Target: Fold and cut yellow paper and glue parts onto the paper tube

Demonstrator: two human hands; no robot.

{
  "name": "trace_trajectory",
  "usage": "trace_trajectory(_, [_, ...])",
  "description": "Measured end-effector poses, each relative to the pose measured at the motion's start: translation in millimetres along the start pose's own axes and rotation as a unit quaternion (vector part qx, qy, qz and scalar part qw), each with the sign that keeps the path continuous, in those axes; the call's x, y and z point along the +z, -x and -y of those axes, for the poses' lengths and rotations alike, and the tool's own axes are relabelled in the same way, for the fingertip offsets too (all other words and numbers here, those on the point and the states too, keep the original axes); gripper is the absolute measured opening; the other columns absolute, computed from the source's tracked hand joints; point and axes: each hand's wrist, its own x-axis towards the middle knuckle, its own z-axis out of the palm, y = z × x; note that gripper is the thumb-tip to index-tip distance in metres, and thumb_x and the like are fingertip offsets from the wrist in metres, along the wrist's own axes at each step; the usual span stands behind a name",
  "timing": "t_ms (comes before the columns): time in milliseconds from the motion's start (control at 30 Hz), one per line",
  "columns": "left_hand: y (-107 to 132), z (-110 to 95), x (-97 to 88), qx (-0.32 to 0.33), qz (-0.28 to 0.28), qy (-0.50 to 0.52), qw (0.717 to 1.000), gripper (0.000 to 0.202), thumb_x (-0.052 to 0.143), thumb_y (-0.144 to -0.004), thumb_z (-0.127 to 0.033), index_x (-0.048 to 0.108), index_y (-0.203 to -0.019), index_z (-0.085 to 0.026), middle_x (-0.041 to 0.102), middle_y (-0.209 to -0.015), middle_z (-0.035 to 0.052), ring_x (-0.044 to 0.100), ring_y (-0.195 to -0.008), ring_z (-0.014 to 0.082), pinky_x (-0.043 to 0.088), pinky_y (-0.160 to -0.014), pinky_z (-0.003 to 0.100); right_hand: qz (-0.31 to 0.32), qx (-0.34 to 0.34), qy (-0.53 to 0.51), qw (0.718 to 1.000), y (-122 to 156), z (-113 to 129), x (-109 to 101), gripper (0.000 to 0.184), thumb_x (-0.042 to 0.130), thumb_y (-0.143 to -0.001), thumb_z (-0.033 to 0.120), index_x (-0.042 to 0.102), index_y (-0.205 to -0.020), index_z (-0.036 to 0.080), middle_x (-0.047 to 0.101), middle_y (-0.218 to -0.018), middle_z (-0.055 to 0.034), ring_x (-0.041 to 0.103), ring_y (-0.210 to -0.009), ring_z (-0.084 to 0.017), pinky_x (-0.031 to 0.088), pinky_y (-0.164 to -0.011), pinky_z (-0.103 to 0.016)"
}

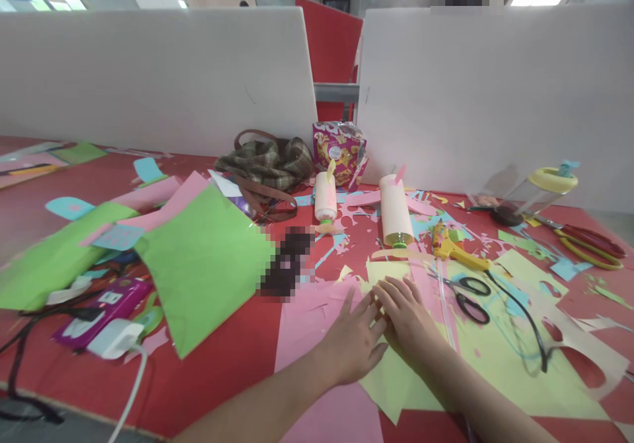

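My left hand [352,337] lies flat on a pink paper sheet [307,324], fingers stretched out. My right hand [409,317] rests beside it, touching it, fingers flat on a pale yellow paper sheet [495,357] that overlaps the pink one. Neither hand holds anything. Black-handled scissors [468,294] lie just right of my right hand. A yellow glue gun [453,248] with a black cord lies behind them. Two paper-wrapped bottles [396,208] [325,197] lie further back.
Red table covered in paper scraps. A large green sheet [205,265] and more coloured paper lie to the left, over a purple device [102,304] and white charger [115,339]. A plaid bag [267,162], snack packet [339,149], clear bottle [537,192] and red-yellow scissors [592,245] sit near white dividers [158,76].
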Motion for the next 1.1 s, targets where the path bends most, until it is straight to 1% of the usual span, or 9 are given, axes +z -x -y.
trace_trajectory(233, [0,0,2.0,0.002,-0.006,-0.024,1.000,0.039,0.026,-0.085,-0.034,0.040,-0.115,-0.014,0.037,-0.128,0.0113,0.016,-0.124,0.0259,0.018,-0.098,0.050,-0.069,-0.020,-0.050,0.996,3,-3,3,0.034,0.043,-0.068,0.013,0.050,-0.101,0.012,0.058,-0.092,-0.0114,0.048,-0.095,-0.023,0.030,-0.089,-0.046])
trace_trajectory(433, [0,-1,2.4,0.006,-0.010,-0.030,0.999,0.040,0.027,-0.085,-0.034,0.040,-0.116,-0.012,0.040,-0.125,0.0127,0.017,-0.124,0.0267,0.017,-0.098,0.049,-0.088,-0.009,-0.056,0.994,0,-2,4,0.030,0.043,-0.066,0.010,0.052,-0.095,0.013,0.059,-0.085,-0.0091,0.051,-0.087,-0.021,0.030,-0.088,-0.044])
trace_trajectory(633, [-1,-1,2.4,0.011,-0.013,-0.022,1.000,0.039,0.026,-0.085,-0.033,0.042,-0.113,-0.013,0.041,-0.124,0.0122,0.019,-0.124,0.0261,0.016,-0.099,0.048,-0.085,0.004,-0.062,0.994,-4,0,1,0.030,0.042,-0.064,0.007,0.052,-0.091,0.014,0.059,-0.080,-0.0064,0.052,-0.081,-0.019,0.028,-0.089,-0.043])
trace_trajectory(867, [-1,-2,1.9,0.011,-0.019,-0.025,0.999,0.037,0.026,-0.086,-0.034,0.044,-0.111,-0.013,0.043,-0.122,0.0121,0.022,-0.123,0.0256,0.014,-0.100,0.048,-0.081,0.003,-0.070,0.994,-5,-2,1,0.025,0.043,-0.066,0.009,0.052,-0.088,0.016,0.059,-0.078,-0.0052,0.051,-0.078,-0.018,0.027,-0.088,-0.042])
trace_trajectory(967, [-1,-3,2.1,0.010,-0.020,-0.023,0.999,0.036,0.027,-0.085,-0.034,0.044,-0.110,-0.013,0.044,-0.121,0.0121,0.023,-0.122,0.0253,0.014,-0.101,0.048,-0.077,0.000,-0.066,0.995,-7,-3,0,0.025,0.043,-0.065,0.009,0.052,-0.088,0.016,0.060,-0.080,-0.0055,0.051,-0.079,-0.018,0.026,-0.088,-0.042])
trace_trajectory(1100, [-1,-3,2.4,0.007,-0.024,-0.022,0.999,0.036,0.029,-0.085,-0.033,0.044,-0.110,-0.014,0.044,-0.121,0.0118,0.022,-0.122,0.0254,0.014,-0.101,0.048,-0.069,-0.004,-0.054,0.996,-11,-3,-1,0.025,0.044,-0.064,0.010,0.053,-0.087,0.016,0.060,-0.077,-0.0056,0.051,-0.076,-0.018,0.027,-0.086,-0.041])
